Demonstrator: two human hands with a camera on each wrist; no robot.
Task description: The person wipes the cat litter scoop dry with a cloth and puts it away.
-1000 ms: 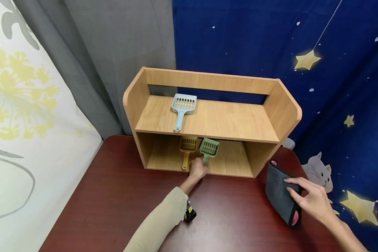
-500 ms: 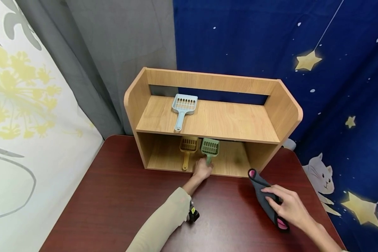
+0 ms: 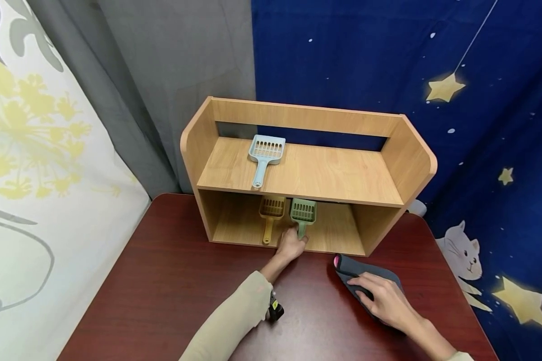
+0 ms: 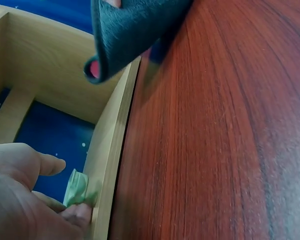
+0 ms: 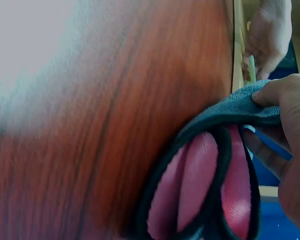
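My left hand (image 3: pixel 291 244) is at the front of the lower shelf, its curled fingers at the handle of a green litter scoop (image 3: pixel 303 211). In the left wrist view the fingertips touch the green handle (image 4: pixel 77 186), while the thumb stands a little away. A yellow litter scoop (image 3: pixel 272 208) lies just left of it, and a pale blue one (image 3: pixel 267 149) rests on the upper shelf. My right hand (image 3: pixel 386 301) pinches the edge of a folded dark grey cloth piece (image 3: pixel 375 271), whose black trim and pink lining (image 5: pixel 197 175) show in the right wrist view.
A two-tier wooden shelf (image 3: pixel 339 170) stands at the back of the dark red table (image 3: pixel 208 301). Grey and blue star-patterned curtains (image 3: pixel 334 65) hang behind it. A white flowered cloth (image 3: pixel 63 210) hangs on the left.
My right hand has brought the grey cloth leftward and turned it, from the table's right side to before the shelf's right end. The green scoop has swung straighter under my left hand.
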